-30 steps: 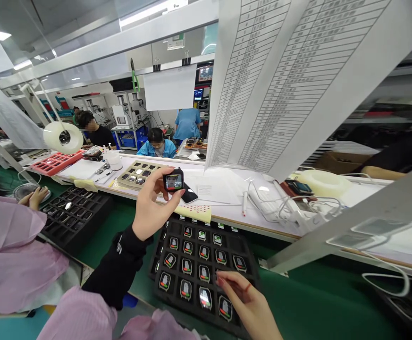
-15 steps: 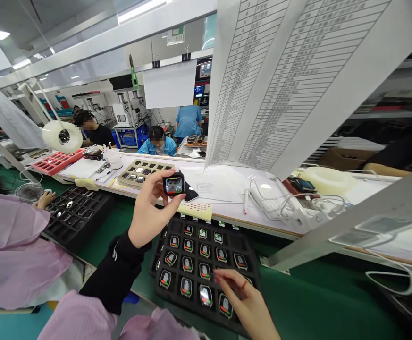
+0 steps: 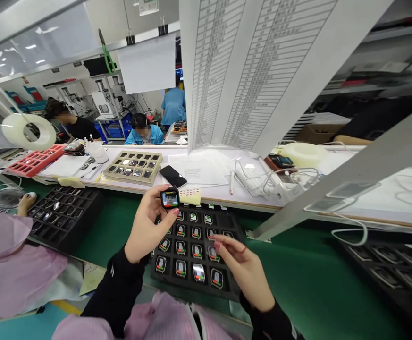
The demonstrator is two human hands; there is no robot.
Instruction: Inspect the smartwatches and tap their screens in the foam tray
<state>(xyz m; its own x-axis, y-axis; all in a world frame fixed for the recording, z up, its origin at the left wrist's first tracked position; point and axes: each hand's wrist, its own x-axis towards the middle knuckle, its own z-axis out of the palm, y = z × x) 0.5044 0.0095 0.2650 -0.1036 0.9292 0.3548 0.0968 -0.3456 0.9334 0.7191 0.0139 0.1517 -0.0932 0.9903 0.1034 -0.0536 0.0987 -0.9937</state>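
Note:
My left hand (image 3: 149,224) pinches a black smartwatch (image 3: 170,199) by its edges, thumb below and fingers above. The lit screen faces me and shows a picture with red and green buttons at the bottom. Under both hands lies a black foam tray (image 3: 231,222) with several rows of watches, most with lit screens showing red and green marks. Just above the tray's right side, my right hand (image 3: 243,262) is open, its thumb and forefinger slightly apart with nothing visible between them. Its fingers partly cover the watches beneath.
On the shelf behind are a phone (image 3: 173,176), a beige tray of watches (image 3: 156,171), papers, and white cables with a power strip (image 3: 251,177). A metal post (image 3: 298,198) slants at right. A neighbour's hand (image 3: 25,204) is by another black tray (image 3: 92,200) at left.
My left hand has come down with the watch, away from the phone. My right hand has moved up and farther over the tray. The camera's view has shifted right and down.

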